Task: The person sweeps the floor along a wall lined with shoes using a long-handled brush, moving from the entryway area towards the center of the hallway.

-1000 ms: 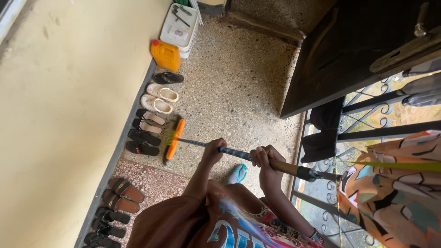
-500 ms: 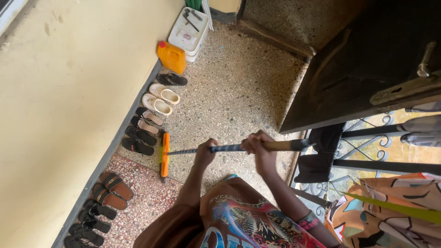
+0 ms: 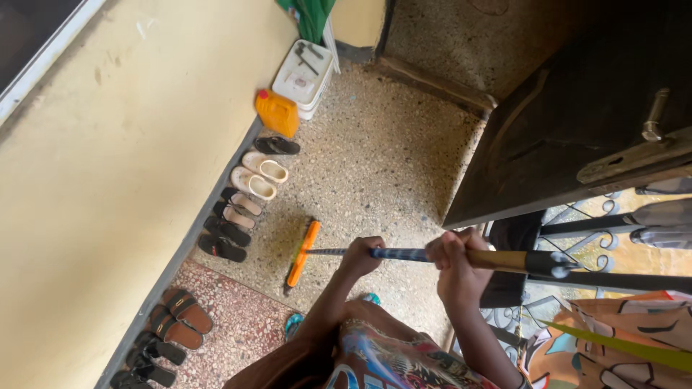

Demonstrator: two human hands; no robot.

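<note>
Both hands, left hand [image 3: 360,256] and right hand [image 3: 453,257], grip broom [image 3: 303,253] (shoes [image 3: 238,216] beside head, along wall)

Both arms extend forward from the torso, elbows slightly bent. Left hand [image 3: 362,256] sits further forward, fingers curled fully closed in a fist-like grip, knuckles upward. Right hand [image 3: 454,261] sits nearer the body, likewise closed tight, wrist raised. The hands are apart, roughly level.
</note>
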